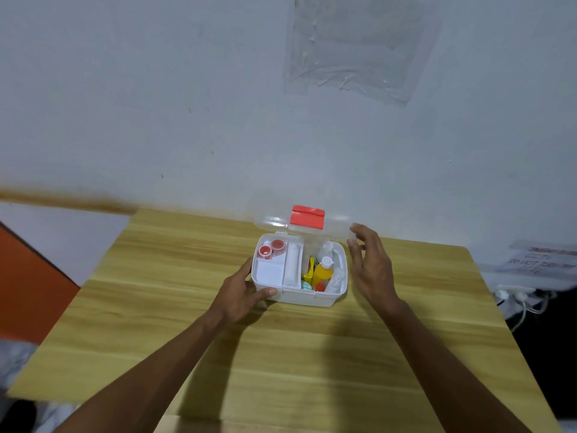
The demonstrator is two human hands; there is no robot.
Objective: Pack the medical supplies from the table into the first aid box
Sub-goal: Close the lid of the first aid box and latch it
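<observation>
Left hand (pixel 242 293) fingers grip first aid box (pixel 312 297); right hand (pixel 370 264) fingers spread open beside lid (pixel 271 220).

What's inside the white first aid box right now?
In the white plastic first aid box, a white tray on its left side holds two red-and-white tape rolls. On the right, a yellow bottle with a white cap stands among small packets. Whatever lies under the tray is hidden.

I am seeing two bare forearms reaching in from the lower edge, with no sleeves showing. The left hand (pixel 242 292) and right hand (pixel 371 264) are wearing nothing: no gloves, rings, watch or bands on the fingers (pixel 359 235).
</observation>
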